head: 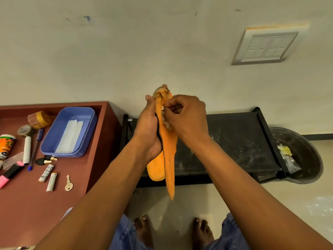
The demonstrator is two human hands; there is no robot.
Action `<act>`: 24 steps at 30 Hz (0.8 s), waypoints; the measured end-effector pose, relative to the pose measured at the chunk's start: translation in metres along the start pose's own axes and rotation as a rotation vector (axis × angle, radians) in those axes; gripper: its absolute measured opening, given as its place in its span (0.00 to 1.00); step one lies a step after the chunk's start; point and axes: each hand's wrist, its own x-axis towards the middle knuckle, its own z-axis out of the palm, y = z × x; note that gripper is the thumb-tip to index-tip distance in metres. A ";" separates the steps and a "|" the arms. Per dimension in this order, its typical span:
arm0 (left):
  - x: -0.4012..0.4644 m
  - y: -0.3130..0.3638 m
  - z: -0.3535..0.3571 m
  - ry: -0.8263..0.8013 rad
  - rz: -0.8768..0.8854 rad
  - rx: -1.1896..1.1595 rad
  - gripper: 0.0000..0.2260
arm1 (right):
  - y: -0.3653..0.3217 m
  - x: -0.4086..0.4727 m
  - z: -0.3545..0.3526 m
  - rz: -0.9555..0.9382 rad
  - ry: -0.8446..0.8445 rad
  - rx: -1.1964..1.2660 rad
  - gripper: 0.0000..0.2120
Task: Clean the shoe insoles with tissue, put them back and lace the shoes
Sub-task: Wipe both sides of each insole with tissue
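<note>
Two orange insoles (168,152) hang upright in front of me, held together above the black rack. My left hand (148,130) grips them from the left side around their upper half. My right hand (185,117) pinches a small wad of white tissue (164,120) against the face of the front insole near its top. The second insole (155,168) shows behind, its rounded end lower left. More white tissue (70,136) lies folded in a blue tray (54,136) on the table. No shoes are in view.
The red-brown table (27,204) at left carries a jar, tape roll, tube, pens, highlighters, lighters and keys (68,184). A low black rack (234,141) stands against the wall. A dark bin (304,150) with crumpled waste sits at right. My bare feet are on the tiled floor below.
</note>
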 end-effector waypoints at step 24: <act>-0.001 -0.001 0.003 -0.060 -0.003 0.233 0.23 | 0.002 0.011 -0.008 0.089 0.173 0.126 0.04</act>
